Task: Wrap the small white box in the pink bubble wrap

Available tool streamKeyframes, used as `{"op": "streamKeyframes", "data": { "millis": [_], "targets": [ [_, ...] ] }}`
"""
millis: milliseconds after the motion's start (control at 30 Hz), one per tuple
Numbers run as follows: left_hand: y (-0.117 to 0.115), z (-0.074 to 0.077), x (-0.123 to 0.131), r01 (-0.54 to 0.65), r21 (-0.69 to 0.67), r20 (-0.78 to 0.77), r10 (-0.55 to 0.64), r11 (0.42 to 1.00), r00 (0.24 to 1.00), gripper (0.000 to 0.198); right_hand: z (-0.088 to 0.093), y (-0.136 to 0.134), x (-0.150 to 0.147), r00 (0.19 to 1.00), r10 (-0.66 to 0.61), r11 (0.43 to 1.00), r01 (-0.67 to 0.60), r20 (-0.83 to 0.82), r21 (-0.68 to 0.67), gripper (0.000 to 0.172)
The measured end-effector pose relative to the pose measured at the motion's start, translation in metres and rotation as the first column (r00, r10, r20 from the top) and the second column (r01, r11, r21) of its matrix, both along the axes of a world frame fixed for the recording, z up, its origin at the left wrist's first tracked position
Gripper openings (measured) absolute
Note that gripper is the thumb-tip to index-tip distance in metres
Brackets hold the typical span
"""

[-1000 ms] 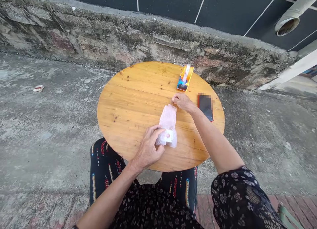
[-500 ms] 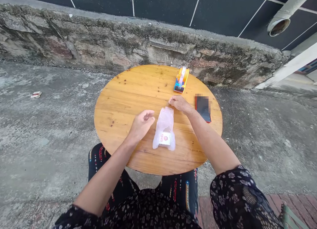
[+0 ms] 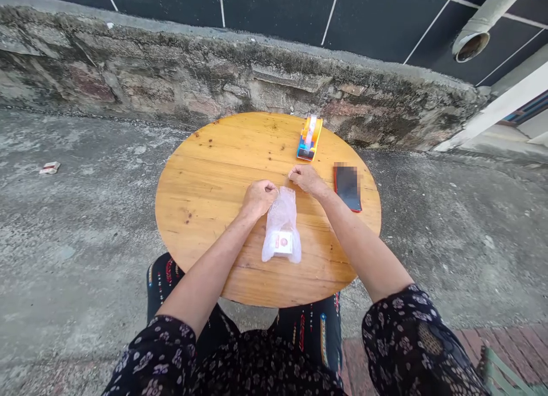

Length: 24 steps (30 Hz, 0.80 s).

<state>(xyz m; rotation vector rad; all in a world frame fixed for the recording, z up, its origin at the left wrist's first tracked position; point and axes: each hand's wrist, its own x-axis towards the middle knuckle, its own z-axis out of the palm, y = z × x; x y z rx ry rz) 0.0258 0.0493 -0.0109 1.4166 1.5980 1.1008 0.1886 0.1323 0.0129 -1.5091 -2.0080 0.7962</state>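
A bubble-wrap pouch lies on the round wooden table, its narrow end pointing away from me. Through its near end shows a small white box with red print. My left hand is closed, its fingertips at the upper left edge of the pouch. Just beyond the pouch's far end, my right hand is closed in a pinch. A faint clear sliver shows by its fingertips, too thin to make out. What either hand grips is hidden. Behind my right hand stands a yellow and blue tape dispenser.
A phone with a red edge lies at the table's right side. Beyond the table runs a low stone wall under dark tiles, with a pipe at upper right. A small crumpled packet is on the concrete floor.
My left hand has moved away from me and to the right, up to the pouch, and its fingers have closed. My right hand stays pinched in nearly the same place.
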Motion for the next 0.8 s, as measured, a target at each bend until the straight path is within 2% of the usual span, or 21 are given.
{"op": "streamKeyframes", "data": {
  "millis": [133, 300, 367, 433, 567, 667, 800],
  "targets": [
    [0.000, -0.002, -0.002, -0.010, 0.012, 0.027, 0.010, 1.000, 1.000, 0.008, -0.004, -0.016, 0.003, 0.991, -0.034, 0.997, 0.042, -0.131, 0.062, 0.016],
    [-0.001, -0.004, -0.002, -0.010, 0.022, 0.073, 0.008, 1.000, 0.997, 0.009, 0.005, -0.063, 0.005, 0.985, 0.000, 0.995, 0.018, -0.175, 0.100, 0.021],
    [-0.001, -0.004, -0.002, -0.005, 0.024, 0.083, 0.003, 1.000, 0.997, 0.009, 0.015, -0.080, 0.003, 0.998, 0.034, 0.995, -0.030, -0.046, 0.090, 0.022],
    [-0.001, -0.004, -0.002, -0.002, 0.024, 0.089, -0.001, 1.000, 0.996, 0.008, 0.027, -0.093, -0.002, 0.984, 0.009, 0.994, -0.028, 0.177, 0.104, 0.021],
    [0.000, -0.006, -0.002, 0.000, 0.026, 0.091, -0.002, 1.000, 0.996, 0.009, 0.042, -0.102, -0.015, 0.862, 0.001, 0.982, -0.097, 0.507, 0.162, 0.027],
    [0.000, -0.007, -0.001, 0.000, 0.025, 0.079, -0.002, 1.000, 0.997, 0.010, 0.043, -0.099, -0.020, 0.795, -0.028, 0.983, -0.089, 0.606, 0.162, 0.023],
    [-0.002, -0.006, -0.001, 0.027, 0.024, 0.045, -0.028, 0.999, 0.999, 0.013, 0.041, -0.095, -0.019, 0.785, -0.055, 0.987, -0.050, 0.618, 0.151, 0.021]
  ]
}}
